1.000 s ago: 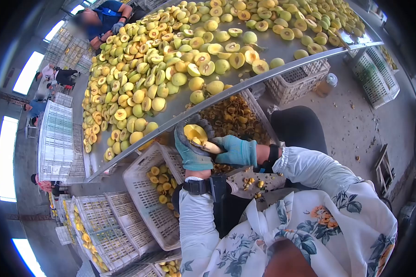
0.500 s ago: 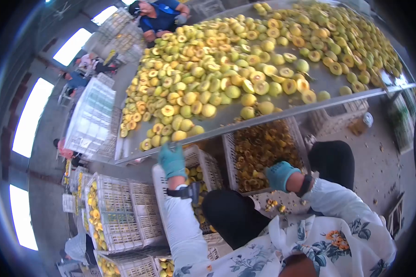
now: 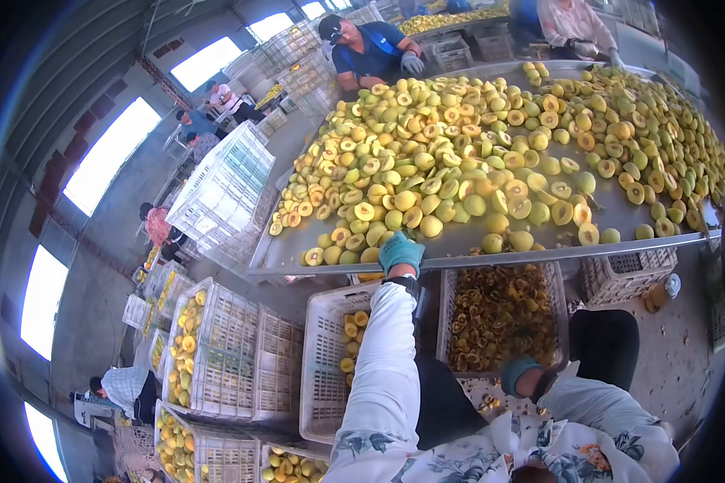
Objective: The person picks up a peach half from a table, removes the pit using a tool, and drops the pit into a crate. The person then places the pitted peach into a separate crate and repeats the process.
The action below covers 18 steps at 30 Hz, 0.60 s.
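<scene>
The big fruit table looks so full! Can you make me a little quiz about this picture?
1. True or false: the right hand is up on the fruit heap.
2. What colour is the glove on the left hand? A: red. B: teal. C: black.
3. Fill in: many fruits on the metal table are cut in ____.

Key: 1. False; it's below the table's near edge. 2. B. 3. Half.

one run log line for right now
gloved left hand: at halved fruit, metal table edge | right hand: near fruit-scrap crate | grip: unclear, both
</scene>
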Available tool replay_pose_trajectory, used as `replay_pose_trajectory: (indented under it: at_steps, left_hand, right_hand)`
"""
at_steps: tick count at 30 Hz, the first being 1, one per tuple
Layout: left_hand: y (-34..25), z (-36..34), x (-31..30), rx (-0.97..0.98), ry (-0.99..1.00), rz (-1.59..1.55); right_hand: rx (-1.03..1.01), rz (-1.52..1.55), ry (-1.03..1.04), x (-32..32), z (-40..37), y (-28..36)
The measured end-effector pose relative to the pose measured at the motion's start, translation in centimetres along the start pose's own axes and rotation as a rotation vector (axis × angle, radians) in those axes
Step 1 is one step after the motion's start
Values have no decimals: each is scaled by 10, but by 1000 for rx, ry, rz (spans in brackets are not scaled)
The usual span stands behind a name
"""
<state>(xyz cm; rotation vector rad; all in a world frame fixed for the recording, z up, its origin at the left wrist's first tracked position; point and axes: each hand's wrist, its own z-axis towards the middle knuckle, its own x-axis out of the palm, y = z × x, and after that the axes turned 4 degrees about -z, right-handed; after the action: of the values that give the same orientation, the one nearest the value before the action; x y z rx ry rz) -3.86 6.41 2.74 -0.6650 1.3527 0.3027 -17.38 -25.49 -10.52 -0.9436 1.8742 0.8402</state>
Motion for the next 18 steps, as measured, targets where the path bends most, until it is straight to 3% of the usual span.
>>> replay_pose_trajectory:
  at_steps: [3,7,8,11,12,14,15,16,17,18]
  left_hand:
    - [6,-10,-1,43,-317,-409]
    - [21,-26,-4,-274,370,-2015]
    - [22,-40,-8,-277,556,-2169]
    - [-3,-88,-28,-346,650,-2207]
    - [-14,-111,-40,-305,689,-2269]
    - [-31,-141,-35,-65,517,-2125]
    - [-37,-147,-26,59,449,-1940]
    - [-40,-150,-18,301,343,-1559]
    - [-43,-153,-10,538,170,-1161]
    - [-45,-152,-4,716,-15,-855]
  right_hand:
    - [132,181,-53,-22,4,-4]
    - [196,232,-55,-86,-16,-2]
    - [210,270,-92,-90,-19,-2]
    - [194,389,-313,-104,-30,-4]
    - [193,436,-389,-112,-31,-5]
    - [162,554,-650,-115,-32,-10]
    - [169,597,-688,-126,-38,-12]
    - [210,628,-738,-136,-44,-11]
    - [172,612,-855,-134,-44,-15]
    - [199,568,-833,-137,-46,-17]
